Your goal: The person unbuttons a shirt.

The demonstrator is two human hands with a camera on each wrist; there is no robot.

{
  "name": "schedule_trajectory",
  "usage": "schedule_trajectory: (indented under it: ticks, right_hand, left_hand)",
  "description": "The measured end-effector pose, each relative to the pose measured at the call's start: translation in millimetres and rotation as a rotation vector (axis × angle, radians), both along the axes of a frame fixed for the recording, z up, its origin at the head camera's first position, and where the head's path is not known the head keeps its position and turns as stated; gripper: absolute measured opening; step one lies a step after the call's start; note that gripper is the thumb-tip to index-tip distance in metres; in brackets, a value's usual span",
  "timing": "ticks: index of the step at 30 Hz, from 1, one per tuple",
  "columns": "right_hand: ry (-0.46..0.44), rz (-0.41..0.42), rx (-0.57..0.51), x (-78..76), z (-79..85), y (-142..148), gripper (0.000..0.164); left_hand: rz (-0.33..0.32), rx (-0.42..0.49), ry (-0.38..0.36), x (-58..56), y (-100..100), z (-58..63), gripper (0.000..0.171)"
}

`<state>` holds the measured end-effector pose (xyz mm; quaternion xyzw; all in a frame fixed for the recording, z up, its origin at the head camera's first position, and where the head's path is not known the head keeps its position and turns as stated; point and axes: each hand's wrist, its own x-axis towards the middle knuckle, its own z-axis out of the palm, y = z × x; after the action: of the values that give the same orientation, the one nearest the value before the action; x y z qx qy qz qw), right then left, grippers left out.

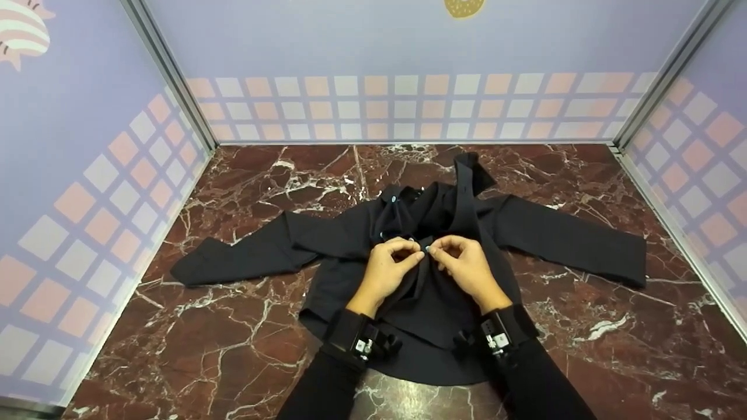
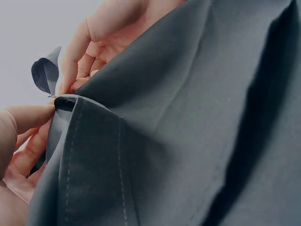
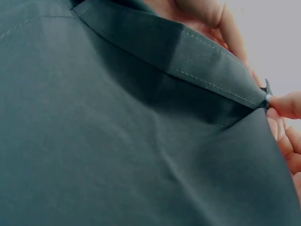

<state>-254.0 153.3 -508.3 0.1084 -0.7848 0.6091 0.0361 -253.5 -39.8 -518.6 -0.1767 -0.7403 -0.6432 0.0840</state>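
A black long-sleeved shirt (image 1: 350, 233) lies on the red marble table (image 1: 233, 326), front up, with its sleeves spread to both sides. My left hand (image 1: 411, 252) and right hand (image 1: 437, 251) meet over the middle of its chest. Each pinches an edge of the front opening, beside a small pale button (image 1: 428, 249). In the left wrist view, fingers (image 2: 70, 61) pinch the stitched edge of the dark cloth (image 2: 188, 117). The right wrist view shows a fingertip (image 3: 284, 104) holding the tip of the stitched strip (image 3: 202, 56).
Pale purple walls (image 1: 408, 52) with a tile pattern close the table on the left, back and right. The left sleeve (image 1: 233, 256) reaches toward the left wall, the right sleeve (image 1: 572, 239) toward the right wall. The collar (image 1: 467, 169) points to the back.
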Motion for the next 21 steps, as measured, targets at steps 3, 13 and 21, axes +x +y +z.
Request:
schedule_trajectory:
  ticks: [3, 13, 21]
  right_hand:
    - [-0.035, 0.042, -0.041, -0.1, 0.5, 1.3, 0.016]
    - [-0.136, 0.098, -0.165, -0.1, -0.5, 1.3, 0.017]
    - [-0.124, 0.067, -0.118, 0.0, -2.5, -1.1, 0.014]
  left_hand:
    - [0.019, 0.016, -0.049, 0.2, -1.0, 1.2, 0.009]
    - [0.007, 0.028, -0.105, 1.2, -0.5, 3.4, 0.013]
    - [0.015, 0.056, -0.052, 1.0, 1.5, 0.7, 0.012]
